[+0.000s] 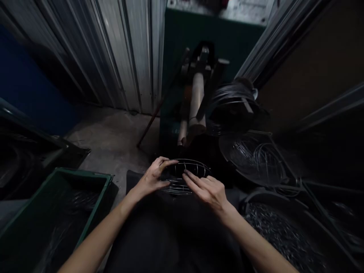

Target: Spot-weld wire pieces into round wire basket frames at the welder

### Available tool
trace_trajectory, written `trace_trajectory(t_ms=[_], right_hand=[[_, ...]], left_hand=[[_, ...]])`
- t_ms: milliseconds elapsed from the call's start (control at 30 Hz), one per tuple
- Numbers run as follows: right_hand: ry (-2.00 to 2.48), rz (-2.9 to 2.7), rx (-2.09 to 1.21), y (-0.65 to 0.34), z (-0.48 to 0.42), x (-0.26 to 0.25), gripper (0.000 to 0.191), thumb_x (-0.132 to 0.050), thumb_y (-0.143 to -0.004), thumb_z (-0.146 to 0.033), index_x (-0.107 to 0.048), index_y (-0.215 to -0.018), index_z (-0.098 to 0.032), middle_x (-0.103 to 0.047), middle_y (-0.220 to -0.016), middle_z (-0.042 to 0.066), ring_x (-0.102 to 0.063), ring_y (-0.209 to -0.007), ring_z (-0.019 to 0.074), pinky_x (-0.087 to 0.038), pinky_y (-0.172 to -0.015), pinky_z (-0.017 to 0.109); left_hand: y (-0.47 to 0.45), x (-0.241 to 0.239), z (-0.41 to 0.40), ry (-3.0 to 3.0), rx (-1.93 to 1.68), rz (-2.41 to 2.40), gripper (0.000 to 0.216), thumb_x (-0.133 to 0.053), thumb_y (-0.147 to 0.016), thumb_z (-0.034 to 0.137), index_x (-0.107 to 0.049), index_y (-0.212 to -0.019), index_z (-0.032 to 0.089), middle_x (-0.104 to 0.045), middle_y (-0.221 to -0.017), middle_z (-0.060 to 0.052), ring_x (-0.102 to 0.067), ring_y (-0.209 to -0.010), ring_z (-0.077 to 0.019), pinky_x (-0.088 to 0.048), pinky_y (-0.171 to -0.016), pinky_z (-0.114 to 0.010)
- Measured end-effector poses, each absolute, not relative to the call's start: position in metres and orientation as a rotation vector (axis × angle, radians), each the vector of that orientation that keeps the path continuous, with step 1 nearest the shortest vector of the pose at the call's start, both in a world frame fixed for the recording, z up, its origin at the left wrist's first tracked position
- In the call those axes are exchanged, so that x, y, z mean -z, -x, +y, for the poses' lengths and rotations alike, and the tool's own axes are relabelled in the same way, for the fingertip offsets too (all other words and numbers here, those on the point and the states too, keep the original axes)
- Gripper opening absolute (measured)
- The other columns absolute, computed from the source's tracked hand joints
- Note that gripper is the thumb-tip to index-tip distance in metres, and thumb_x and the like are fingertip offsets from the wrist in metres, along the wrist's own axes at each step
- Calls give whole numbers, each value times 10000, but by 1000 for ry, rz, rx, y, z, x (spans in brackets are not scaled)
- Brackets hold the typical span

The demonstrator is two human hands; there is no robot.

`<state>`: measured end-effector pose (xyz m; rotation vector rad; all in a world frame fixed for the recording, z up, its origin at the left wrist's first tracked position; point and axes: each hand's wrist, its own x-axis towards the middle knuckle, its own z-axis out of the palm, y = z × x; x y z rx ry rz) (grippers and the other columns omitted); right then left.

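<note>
Between our two hands we have a curved wire frame (179, 186), held above our lap in front of the green machine (176, 30) and apart from it. Its bent outer wires and several short crosspieces already stand together as one openwork shape, so we judge the forming to be well along; whether any joint or wire is left to add, we cannot tell in this dim light. Our left hand (155, 175) holds the frame's left end, index finger laid along the upper wire and thumb down at the lower wires, those two parted so that the end sits between them. Our right hand (209, 189) reaches in from the other side, index finger stretched out with its tip at a crosspiece near the middle; the others fold behind it, and we cannot tell whether they pinch anything. Just beyond the frame stick out the machine's cylindrical arms (197, 96), with a wire coil (233, 93) beside them. To our right are a shallow basin (227, 157) of loose wire and, nearer us, a round bin (257, 192) of small metal pieces (278, 231); to our left stands a green crate (106, 180).
</note>
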<state>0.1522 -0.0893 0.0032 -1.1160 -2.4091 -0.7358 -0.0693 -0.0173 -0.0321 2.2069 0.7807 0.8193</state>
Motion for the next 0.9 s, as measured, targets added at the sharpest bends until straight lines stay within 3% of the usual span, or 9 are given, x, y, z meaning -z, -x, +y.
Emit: trace_trajectory(t_ms=[300,633,900], right_hand=[[1141,-2353,839,-155,-71,2,272,-506,-875,-90,-688,-1042,-205,-663,-1167,30,-528,-542,44,-378,-565,239],[1235,-2323,928,-153,-68,5,320,-470,-861,-27,-682,-1051,-172,-680,-1137,51,-559,-569,62,-387,-590,261],[1222,-2281,1001,-148,-61,2,299,-478,-858,-35,-694,-1019,-165,-701,-1095,43,-553,-575,63,-376,-583,257]], left_hand=[[63,31,9,-2219,-857,785,661,-667,-691,102,-465,-1296,277,-477,-1147,-56,-512,-1087,-224,-474,-931,-377],[47,35,-3,-2294,-860,1043,729,-682,-685,67,-433,-1316,331,-478,-1148,-54,-494,-1089,-253,-443,-948,-473],[50,40,13,-2308,-942,942,710,-702,-699,117,-431,-1325,314,-472,-1155,-59,-498,-1095,-241,-452,-946,-429]])
